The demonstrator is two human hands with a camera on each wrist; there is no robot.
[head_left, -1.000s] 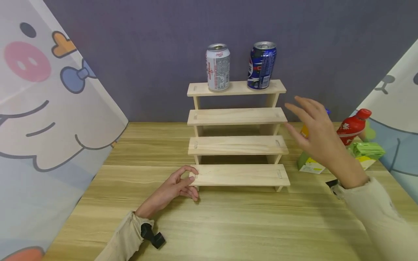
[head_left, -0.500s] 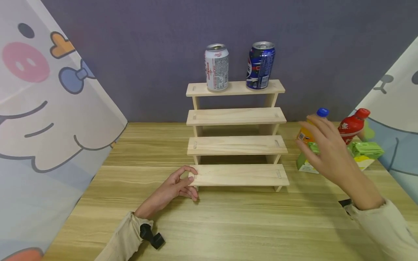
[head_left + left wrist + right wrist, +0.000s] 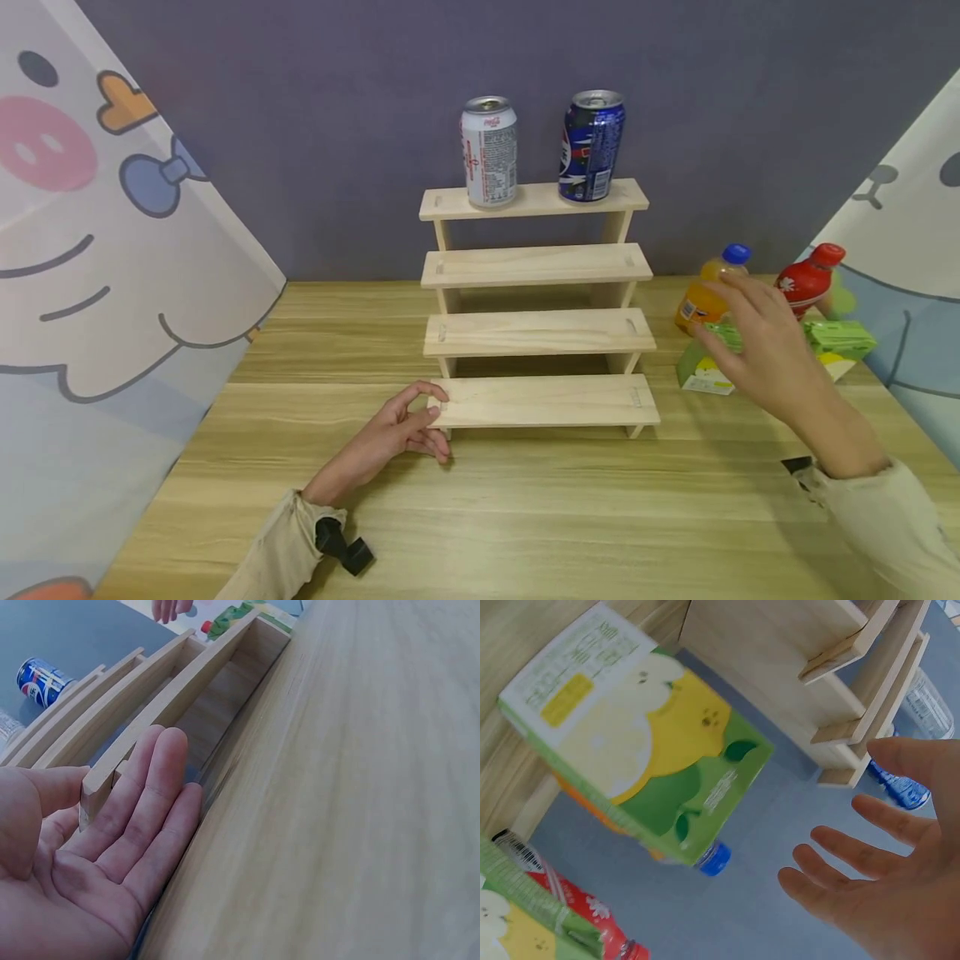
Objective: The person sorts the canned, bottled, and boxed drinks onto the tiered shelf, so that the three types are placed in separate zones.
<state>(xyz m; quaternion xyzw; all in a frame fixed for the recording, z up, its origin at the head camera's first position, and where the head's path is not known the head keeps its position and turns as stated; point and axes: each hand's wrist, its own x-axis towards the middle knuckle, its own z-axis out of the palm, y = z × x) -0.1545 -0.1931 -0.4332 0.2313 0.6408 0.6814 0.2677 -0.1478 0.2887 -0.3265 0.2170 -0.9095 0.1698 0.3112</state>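
Observation:
A four-step wooden display stand (image 3: 540, 402) stands on the table. My left hand (image 3: 393, 429) grips the left end of its lowest step; in the left wrist view, the thumb (image 3: 64, 787) pinches the board's end while other fingers extend beside it. My right hand (image 3: 776, 358) hovers at the right, fingers spread and slightly bent, holding nothing. Nearest it is a green and yellow drink carton (image 3: 645, 742), partly hidden by the hand in the head view. Behind that carton stands an orange drink bottle (image 3: 699, 307) with a blue cap.
On the top step stand a white Coca-Cola can (image 3: 490, 158) and a dark blue Pepsi can (image 3: 592, 150). A red bottle (image 3: 802, 287) and a second green carton (image 3: 840, 337) stand at the far right. A grey panel (image 3: 360, 150) rises behind the stand.
My right hand has moved right and down from beside the upper steps to over the cartons, uncovering the orange bottle. The left hand keeps its grip; the head view has shifted slightly.

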